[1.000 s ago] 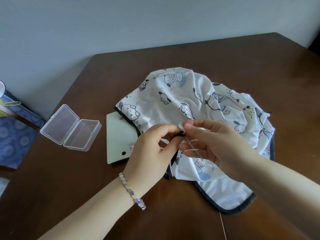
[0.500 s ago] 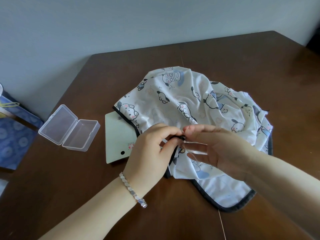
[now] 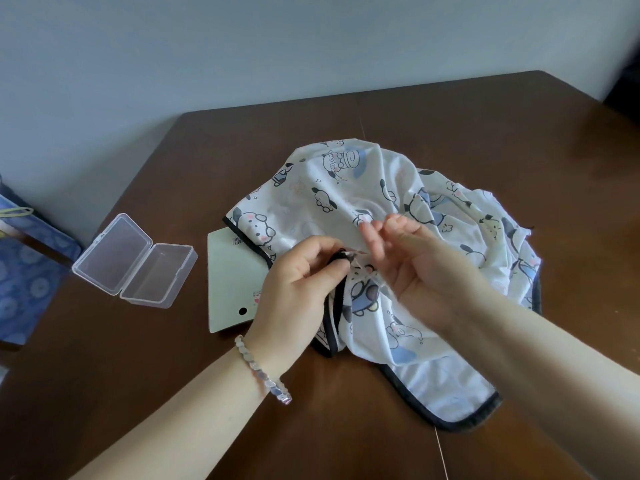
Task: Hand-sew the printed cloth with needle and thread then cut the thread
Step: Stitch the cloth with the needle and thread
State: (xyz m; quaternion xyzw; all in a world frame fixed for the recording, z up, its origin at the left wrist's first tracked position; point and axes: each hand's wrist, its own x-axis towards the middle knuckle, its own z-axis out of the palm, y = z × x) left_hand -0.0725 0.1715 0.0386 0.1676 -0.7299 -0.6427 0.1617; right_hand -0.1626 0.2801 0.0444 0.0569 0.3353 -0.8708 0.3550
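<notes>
The cloth [image 3: 346, 188], white with cartoon dogs printed in black and blue, lies bunched in folds on the brown table [image 3: 138, 375], filling the middle and right of the frame. A dark hem [image 3: 457, 422] runs round its edge and shows clearly along the lower right. The left hand [image 3: 304, 282] reaches in from the lower left. Its fingers are curled and its thumb and fingertips pinch a gathered bit of the hem just left of centre, lifting it slightly off the table. A bracelet [image 3: 263, 372] of pale beads circles the left wrist. The right hand [image 3: 422, 268] comes in from the lower right and is held just beside the left, over the cloth, palm turned toward the camera and fingers pointing up. It is smeared by motion, so I cannot tell whether its fingertips pinch anything or whether the hand is open. A pale green card [image 3: 232, 271] lies flat on the table left of centre, with its right part tucked under the cloth's edge. Further left, apart from the card, a clear plastic box [image 3: 135, 261] sits with its hinged lid laid open. A blue patterned bag [image 3: 20, 271] stands at the left edge of the frame. A grey wall [image 3: 207, 46] fills the top.
</notes>
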